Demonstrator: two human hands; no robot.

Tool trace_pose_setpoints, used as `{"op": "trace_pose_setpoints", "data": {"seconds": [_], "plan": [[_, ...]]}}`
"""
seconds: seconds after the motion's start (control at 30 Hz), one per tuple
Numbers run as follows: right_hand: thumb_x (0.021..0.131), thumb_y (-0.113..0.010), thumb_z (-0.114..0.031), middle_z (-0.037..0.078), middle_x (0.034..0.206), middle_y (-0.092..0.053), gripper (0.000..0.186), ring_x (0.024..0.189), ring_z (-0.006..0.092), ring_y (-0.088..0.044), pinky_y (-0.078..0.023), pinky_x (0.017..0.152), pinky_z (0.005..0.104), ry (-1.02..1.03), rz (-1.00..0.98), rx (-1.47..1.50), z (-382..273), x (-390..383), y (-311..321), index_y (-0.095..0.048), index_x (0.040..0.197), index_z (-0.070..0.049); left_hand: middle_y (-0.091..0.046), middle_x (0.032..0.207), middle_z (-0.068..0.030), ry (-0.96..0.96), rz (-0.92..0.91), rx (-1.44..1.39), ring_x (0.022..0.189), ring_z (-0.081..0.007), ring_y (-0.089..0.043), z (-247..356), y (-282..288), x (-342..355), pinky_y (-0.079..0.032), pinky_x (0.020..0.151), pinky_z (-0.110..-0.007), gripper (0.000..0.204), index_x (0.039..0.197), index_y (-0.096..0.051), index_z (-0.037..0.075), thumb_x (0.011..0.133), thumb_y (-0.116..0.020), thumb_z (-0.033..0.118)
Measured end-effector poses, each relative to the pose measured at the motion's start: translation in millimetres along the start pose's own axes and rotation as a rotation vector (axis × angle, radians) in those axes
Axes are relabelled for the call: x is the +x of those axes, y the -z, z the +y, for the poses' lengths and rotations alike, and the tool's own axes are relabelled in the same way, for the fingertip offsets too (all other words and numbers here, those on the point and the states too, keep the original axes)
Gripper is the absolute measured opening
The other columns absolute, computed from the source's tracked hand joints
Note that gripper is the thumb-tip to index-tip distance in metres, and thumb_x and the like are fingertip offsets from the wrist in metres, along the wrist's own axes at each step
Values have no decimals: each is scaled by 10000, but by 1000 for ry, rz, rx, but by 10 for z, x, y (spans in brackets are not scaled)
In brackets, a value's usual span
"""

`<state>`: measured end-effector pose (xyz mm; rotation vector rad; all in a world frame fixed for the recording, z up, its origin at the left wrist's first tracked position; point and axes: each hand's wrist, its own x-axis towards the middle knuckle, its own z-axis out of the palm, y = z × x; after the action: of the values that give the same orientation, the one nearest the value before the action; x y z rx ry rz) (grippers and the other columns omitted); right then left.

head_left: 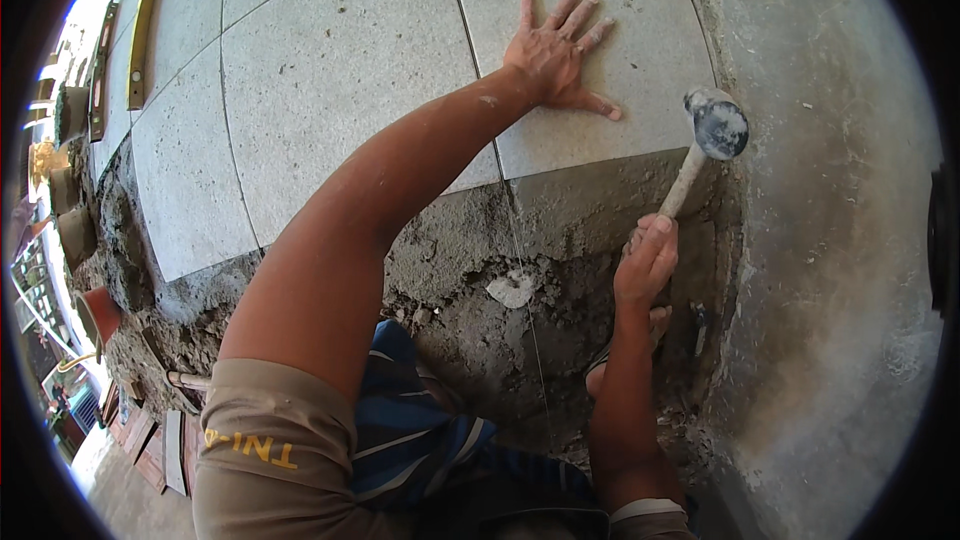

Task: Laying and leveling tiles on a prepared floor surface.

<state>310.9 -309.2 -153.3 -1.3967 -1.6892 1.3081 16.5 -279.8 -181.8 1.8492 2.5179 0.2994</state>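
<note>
My left hand point(553, 55) lies flat on a pale grey floor tile point(620, 0), fingers spread, near the tile's right half. In my right hand point(646, 258) is a rubber mallet point(717, 124), gripped by its light handle. The mallet's dark, dust-smeared head is up beside the tile's near right corner, close to the wall; whether it touches anything I cannot tell. Wet grey mortar point(600, 195) runs along the tile's near edge. A thin string point(527, 315) stretches from the tile joint toward me over the rough mortar bed.
A bare concrete wall point(840, 200) rises on the right. Laid tiles point(330, 70) extend to the left. Two spirit levels, one yellow point(143, 40) and one dark point(101, 75), lie at the far left. Several buckets point(75, 235) and reddish boards point(150, 455) stand or lie beyond the mortar edge.
</note>
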Motion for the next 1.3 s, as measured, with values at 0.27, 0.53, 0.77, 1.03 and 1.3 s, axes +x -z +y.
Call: {"op": "trace_pose_setpoints", "data": {"seconds": [0.27, 0.53, 0.77, 1.03, 1.3], "plan": [[1086, -454, -390, -43, 651, -416, 411, 571, 63, -379, -320, 510, 264, -160, -143, 78, -280, 21, -2, -587, 933, -32, -138, 1701, -64, 12, -7, -28, 1572, -286, -82, -77, -11, -34, -16, 1195, -703, 1356, 1627, -216, 237, 563, -448, 1044], [1088, -450, -399, -48, 683, -414, 403, 576, 55, -363, -309, 500, 252, -244, -162, 36, -198, -60, -18, -580, 939, -48, -127, 1701, -63, 23, -68, -4, 1571, -282, -86, -22, 72, -16, -35, 1213, -690, 1347, 1631, -180, 268, 563, -431, 1051], [1072, -449, -467, -36, 685, -424, 455, 587, 62, -395, -333, 506, 259, -372, -147, 26, -170, -23, -73, -580, 949, -48, -126, 1703, -74, 6, -41, -61, 1574, -289, -70, -74, 91, -49, -8, 1204, -683, 1339, 1629, -212, 231, 582, -457, 1029], [1066, -436, -498, -45, 645, -396, 457, 488, 62, -360, -324, 416, 266, -268, -147, -31, -43, 3, -49, -541, 919, -77, -134, 1699, -83, 0, -38, -68, 1571, -294, -90, -47, 143, -31, -35, 1206, -687, 1326, 1629, -204, 230, 597, -475, 1017], [1075, -457, -436, -56, 661, -386, 406, 530, 45, -337, -286, 449, 247, -323, -95, 220, -317, -125, -8, -519, 880, -85, -130, 1700, -83, 5, -56, -61, 1571, -288, -89, -12, 110, -47, -29, 1209, -683, 1323, 1629, -202, 235, 597, -478, 1016]]}}
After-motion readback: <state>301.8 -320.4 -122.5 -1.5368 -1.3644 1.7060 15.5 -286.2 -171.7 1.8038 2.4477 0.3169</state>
